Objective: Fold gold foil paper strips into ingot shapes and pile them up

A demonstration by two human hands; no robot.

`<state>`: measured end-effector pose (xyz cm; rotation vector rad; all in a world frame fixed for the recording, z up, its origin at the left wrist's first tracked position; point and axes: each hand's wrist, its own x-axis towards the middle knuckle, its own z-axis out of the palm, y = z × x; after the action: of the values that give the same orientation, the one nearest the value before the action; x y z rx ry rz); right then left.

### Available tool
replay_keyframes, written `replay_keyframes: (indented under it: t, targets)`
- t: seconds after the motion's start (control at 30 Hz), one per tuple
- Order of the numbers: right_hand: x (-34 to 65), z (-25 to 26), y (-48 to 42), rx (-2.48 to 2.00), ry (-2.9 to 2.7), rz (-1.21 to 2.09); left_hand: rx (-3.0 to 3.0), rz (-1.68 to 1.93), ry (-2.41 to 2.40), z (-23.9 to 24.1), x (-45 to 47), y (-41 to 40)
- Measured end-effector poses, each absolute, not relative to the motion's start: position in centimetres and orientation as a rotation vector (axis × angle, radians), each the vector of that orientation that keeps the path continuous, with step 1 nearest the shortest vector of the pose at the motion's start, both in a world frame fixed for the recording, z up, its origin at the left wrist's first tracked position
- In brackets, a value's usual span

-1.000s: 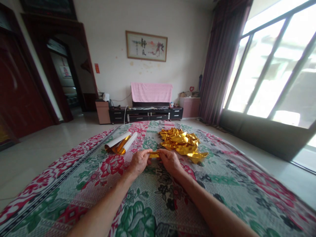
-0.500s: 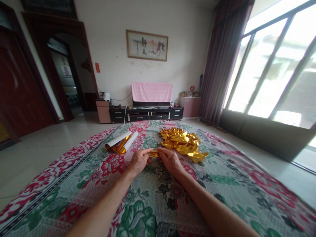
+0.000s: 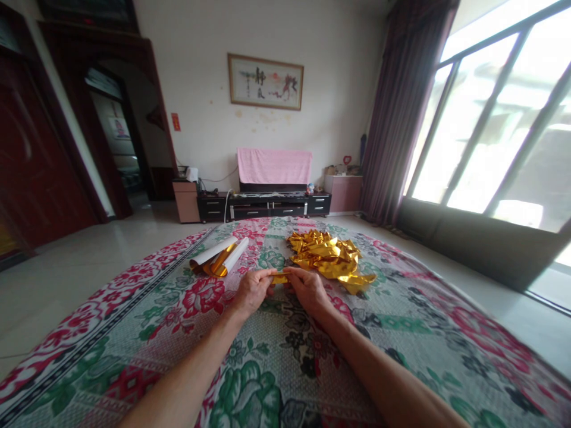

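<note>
Between my two hands is a narrow folded piece of gold foil paper (image 3: 280,277), held level just above the cloth. My left hand (image 3: 255,289) pinches its left end, thumb on top. Its right end is pinched by my right hand (image 3: 308,289) in the same way. Most of the paper's ends are hidden behind my fingers. Right of my right hand lies a heap of folded gold foil pieces (image 3: 328,252). Beyond my left hand, curled sheets of gold paper with white backs (image 3: 219,257) rest on the cloth.
A flowered cloth (image 3: 250,392) covers the round-edged surface under my arms. Farther back stand a low black cabinet (image 3: 254,212) and a screen-like object under a pink cloth (image 3: 274,165). A dark curtain (image 3: 392,119) hangs beside the window at right.
The folded gold paper has turned slightly between my fingers, showing a flatter front face. Both hands stay in nearly the same place; the heap and the curled sheets are unmoved.
</note>
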<state>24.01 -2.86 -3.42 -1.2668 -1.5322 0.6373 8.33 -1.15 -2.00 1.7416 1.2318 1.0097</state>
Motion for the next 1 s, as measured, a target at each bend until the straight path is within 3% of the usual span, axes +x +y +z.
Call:
replay_keyframes:
  t: [1.0]
  targets:
    - [24.11, -3.34, -2.95, -1.275, -1.668, 0.544, 1.812, 1.035, 1.340, -1.85, 8.53, -1.06]
